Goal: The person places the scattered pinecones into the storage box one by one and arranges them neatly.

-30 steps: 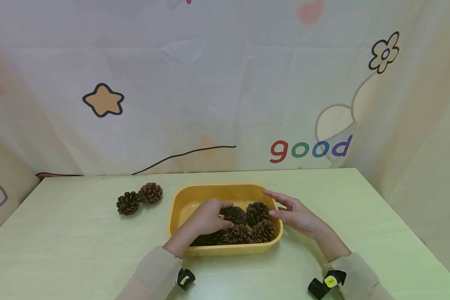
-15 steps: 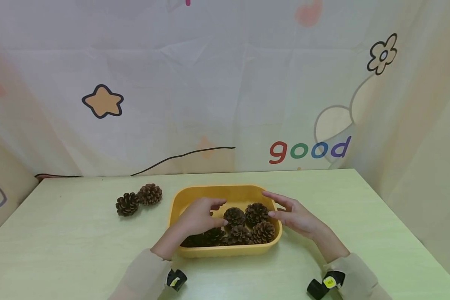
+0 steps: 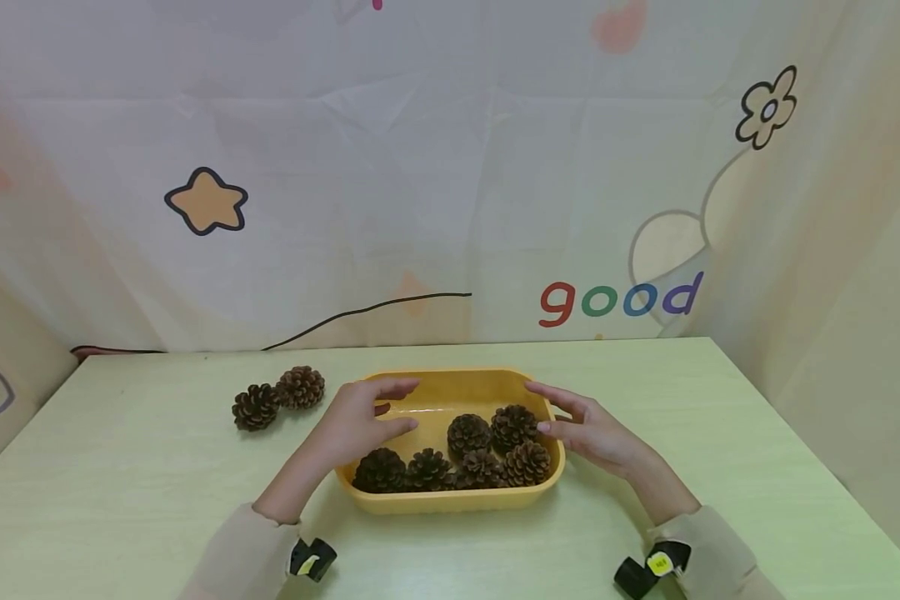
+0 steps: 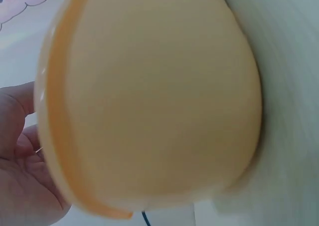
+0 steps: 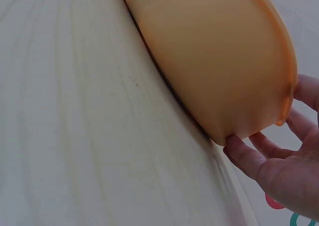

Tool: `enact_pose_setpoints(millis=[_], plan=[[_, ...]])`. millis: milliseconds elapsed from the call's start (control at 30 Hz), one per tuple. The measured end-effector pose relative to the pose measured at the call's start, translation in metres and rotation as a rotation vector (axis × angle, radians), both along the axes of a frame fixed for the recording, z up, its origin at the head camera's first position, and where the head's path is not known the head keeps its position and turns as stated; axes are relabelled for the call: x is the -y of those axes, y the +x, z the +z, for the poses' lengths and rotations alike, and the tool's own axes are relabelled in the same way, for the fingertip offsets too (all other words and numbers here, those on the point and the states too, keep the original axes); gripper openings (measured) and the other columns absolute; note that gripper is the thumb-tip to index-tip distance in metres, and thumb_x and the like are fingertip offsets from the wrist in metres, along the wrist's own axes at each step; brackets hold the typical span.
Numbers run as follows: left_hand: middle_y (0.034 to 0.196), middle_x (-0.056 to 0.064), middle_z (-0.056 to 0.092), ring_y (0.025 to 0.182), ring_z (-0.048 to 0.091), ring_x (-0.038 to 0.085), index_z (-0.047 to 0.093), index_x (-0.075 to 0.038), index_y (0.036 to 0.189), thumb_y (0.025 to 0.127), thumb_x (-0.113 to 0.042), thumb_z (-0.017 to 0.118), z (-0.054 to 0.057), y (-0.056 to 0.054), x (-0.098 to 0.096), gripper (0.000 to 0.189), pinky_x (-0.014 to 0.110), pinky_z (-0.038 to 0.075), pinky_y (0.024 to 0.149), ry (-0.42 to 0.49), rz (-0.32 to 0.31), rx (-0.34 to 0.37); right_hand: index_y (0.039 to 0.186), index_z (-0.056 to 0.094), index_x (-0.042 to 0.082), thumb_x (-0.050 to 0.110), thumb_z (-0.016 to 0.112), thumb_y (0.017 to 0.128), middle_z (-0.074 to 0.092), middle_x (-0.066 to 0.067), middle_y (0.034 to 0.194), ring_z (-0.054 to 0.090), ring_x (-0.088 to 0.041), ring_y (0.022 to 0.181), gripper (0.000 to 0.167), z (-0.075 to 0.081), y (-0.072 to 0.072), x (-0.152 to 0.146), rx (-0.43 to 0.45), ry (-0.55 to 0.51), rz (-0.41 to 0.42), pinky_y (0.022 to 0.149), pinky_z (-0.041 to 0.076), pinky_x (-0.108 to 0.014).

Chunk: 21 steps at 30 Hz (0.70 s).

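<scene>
A yellow plastic basin stands on the table with several brown pine cones in it, gathered along the near side and at the right. My left hand is over the basin's left end, fingers and thumb spread apart with nothing between them. In the left wrist view that hand shows beyond the basin's rim. My right hand holds the basin's right end, thumb over the rim. The right wrist view shows fingers against the outer wall.
Two more pine cones lie side by side on the pale green table, left of the basin. A printed cloth hangs behind the table's back edge, and more cloth hangs at both sides.
My left hand has let go of a pine cone among the others in the basin and moved left, away from it. The right hand stays at the basin's right end.
</scene>
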<state>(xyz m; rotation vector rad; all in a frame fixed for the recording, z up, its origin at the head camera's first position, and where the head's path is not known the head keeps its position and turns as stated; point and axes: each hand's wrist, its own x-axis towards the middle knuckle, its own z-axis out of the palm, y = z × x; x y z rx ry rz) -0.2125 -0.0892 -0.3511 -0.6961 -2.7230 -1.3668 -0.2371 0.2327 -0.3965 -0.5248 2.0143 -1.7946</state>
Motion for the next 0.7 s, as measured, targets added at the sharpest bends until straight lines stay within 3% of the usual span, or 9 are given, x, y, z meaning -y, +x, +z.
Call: enact_pose_setpoints(millis=[500,700], plan=[[0.120,0.015,0.058,0.110,0.055,0.028,0.058,-0.002,0.120,0.080,-0.010,0.070,0.003,0.006,0.037,0.043,0.038,0.047,0.091,0.059,0.058,-0.064,0.142,0.024,0.000,0.011,0.056,0.090,0.011,-0.020,0.150,0.022,-0.043,0.130,0.062,0.001,0.000,0.000,-0.015,-0.010,0.019,0.092,0.045,-0.030],[0.118,0.015,0.059,0.108,0.056,0.029,0.057,-0.001,0.121,0.078,-0.009,0.071,0.004,0.008,0.053,0.046,0.038,0.048,0.089,0.052,0.113,-0.106,0.142,0.024,0.000,0.010,0.055,0.090,0.011,-0.019,0.150,0.022,-0.042,0.130,0.062,0.001,-0.001,0.000,-0.008,-0.017,0.022,0.092,0.045,-0.030]])
